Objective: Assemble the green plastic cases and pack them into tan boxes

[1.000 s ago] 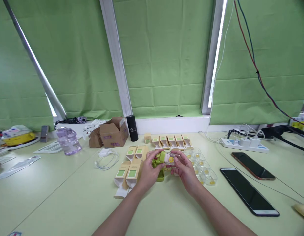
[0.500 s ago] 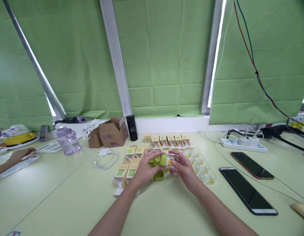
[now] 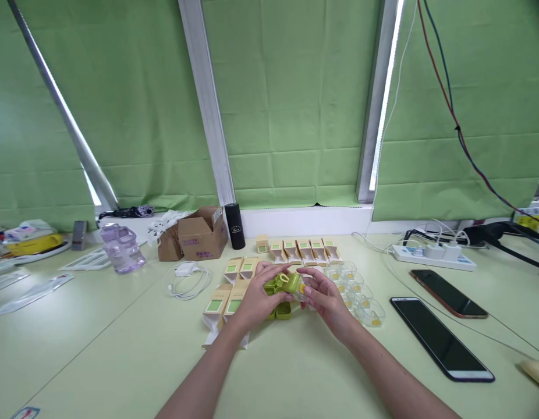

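Over the middle of the table, my left hand [image 3: 263,294] is closed around a small green case [image 3: 290,281] with a loop on it. From the other side my right hand [image 3: 324,295] pinches a small clear plastic box [image 3: 302,289] with a yellow dot. Case and box are pressed together, the clear end partly inside the green one. Under my left hand stand several open green cases [image 3: 283,312]. Right of my right hand, several clear plastic boxes [image 3: 371,315] with yellow dots stand in a group. Left of my left hand lie open small cartons [image 3: 216,307] with green windows.
Behind my hands is a row of small cartons [image 3: 304,251]. A black bottle [image 3: 235,227], a cardboard box [image 3: 203,237], a white charger cable [image 3: 190,282] and a purple jug [image 3: 121,250] stand farther left and back. Two phones [image 3: 442,337] and a power strip [image 3: 433,257] lie right.
The clear box has gone deeper into the green case, and the pair has tilted, with its loop now showing. At far left, another person's hand has left the view.
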Demonstrator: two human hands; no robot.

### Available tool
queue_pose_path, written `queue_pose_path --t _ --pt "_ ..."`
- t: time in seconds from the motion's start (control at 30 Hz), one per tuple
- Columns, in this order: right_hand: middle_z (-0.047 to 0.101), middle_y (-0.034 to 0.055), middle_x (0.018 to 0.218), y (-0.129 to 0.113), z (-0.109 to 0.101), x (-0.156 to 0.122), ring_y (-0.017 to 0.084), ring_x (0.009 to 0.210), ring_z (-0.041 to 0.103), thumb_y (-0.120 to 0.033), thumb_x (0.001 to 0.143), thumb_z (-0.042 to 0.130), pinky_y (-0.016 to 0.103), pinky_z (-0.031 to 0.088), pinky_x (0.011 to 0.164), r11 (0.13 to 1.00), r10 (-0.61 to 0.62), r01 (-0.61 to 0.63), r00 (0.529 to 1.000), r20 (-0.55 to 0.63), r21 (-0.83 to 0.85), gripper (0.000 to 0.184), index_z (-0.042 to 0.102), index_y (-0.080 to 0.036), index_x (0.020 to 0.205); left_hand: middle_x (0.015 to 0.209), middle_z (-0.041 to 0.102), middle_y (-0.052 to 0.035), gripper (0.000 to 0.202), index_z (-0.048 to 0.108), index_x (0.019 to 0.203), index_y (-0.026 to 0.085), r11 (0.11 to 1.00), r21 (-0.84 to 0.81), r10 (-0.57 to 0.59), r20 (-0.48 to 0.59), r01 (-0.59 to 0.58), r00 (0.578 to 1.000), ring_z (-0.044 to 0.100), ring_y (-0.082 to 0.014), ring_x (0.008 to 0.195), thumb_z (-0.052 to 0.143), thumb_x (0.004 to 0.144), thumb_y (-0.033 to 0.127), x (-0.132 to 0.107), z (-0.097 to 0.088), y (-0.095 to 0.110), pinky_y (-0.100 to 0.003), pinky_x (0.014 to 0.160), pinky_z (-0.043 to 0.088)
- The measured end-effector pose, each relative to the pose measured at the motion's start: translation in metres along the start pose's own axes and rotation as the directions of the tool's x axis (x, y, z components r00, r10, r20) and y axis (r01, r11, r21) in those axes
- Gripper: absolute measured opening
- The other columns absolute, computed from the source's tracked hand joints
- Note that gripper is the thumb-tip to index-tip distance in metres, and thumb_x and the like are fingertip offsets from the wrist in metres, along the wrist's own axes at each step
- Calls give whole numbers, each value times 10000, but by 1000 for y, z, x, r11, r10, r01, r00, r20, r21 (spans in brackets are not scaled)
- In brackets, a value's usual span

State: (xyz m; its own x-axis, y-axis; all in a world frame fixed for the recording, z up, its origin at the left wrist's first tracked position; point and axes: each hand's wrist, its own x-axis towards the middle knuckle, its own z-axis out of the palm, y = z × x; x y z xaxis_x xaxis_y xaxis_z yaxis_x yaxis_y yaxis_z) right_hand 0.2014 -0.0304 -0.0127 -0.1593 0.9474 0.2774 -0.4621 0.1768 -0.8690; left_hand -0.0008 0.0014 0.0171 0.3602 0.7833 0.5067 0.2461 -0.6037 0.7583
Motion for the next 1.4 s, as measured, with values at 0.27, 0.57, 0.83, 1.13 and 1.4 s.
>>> queue_pose_path --t 0.27,0.57,0.83,1.13,1.4 --pt "751 68 1121 5 0 2 259 957 717 -420 753 914 371 609 752 998 -64 65 997 -40 12 523 693 -285 1208 1229 669 -59 493 697 1355 326 999 23 -22 -145 26 989 613 -248 1151 757 878 216 -5 14 -5 -414 1037 501" --pt "714 51 1146 6 4 2 246 953 737 -442 798 891 389 640 794 987 -156 152 983 -94 -49 522 606 -319 1218 1262 656 -90 392 655 1358 294 997 76 -7 -110 16 994 644 -248 1149 693 979 386 -12 24 0 -404 1010 532" --pt "684 53 1177 18 3 4 197 884 704 -473 887 809 369 625 822 959 -226 208 971 -78 -193 417 630 -326 1233 1254 641 -79 401 663 1372 333 996 68 -48 -84 54 995 652 -242 1109 689 987 441 -13 24 1 -398 1015 546" --pt "710 44 1075 12 3 4 204 875 720 -493 824 862 354 624 814 960 -219 192 968 -120 -203 428 698 -288 1161 1193 607 -73 371 692 1347 318 995 72 -61 -111 69 992 636 -231 1053 674 990 417 -14 28 3 -391 979 555" --pt "781 52 1012 13 6 4 242 856 744 -527 854 835 411 605 805 985 -65 80 993 -99 153 520 676 -296 1293 1201 635 -79 496 614 1429 305 998 61 -23 -150 33 988 653 -233 1073 721 967 451 -16 28 8 -398 980 564"
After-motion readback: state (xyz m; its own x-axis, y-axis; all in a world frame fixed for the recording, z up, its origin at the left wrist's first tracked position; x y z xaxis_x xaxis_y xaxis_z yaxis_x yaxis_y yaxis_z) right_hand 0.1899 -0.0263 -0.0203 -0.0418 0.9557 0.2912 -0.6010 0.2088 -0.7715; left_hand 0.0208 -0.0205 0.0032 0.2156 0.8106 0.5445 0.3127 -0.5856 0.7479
